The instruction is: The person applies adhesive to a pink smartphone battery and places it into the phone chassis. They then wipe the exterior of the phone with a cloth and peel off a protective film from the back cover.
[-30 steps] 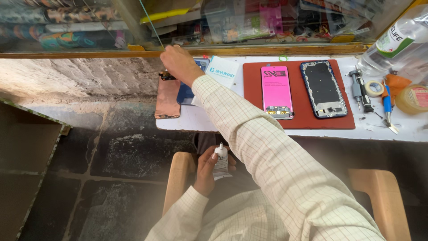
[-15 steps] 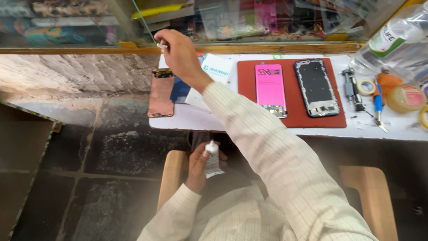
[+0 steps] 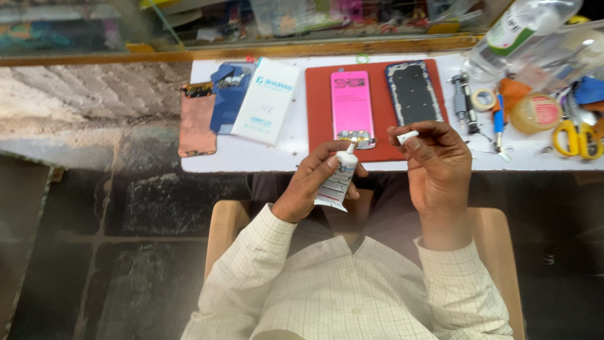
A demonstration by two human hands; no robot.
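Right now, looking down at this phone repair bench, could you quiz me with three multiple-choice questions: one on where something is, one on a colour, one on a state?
1. Where does the pink phone panel lie?
A. on the red mat
B. on the floor
C. in the person's lap

2. What colour are the scissors' handles?
A. green
B. yellow
C. black

3. What state is the glue tube in?
A. capped, lying on the table
B. uncapped, held in the left hand
C. sealed in a box

Answers: 1 A, the panel rests on the mat beside a dark phone frame. 2 B, both loops are yellow. 3 B, the nozzle is bare and the right hand pinches a small white cap.
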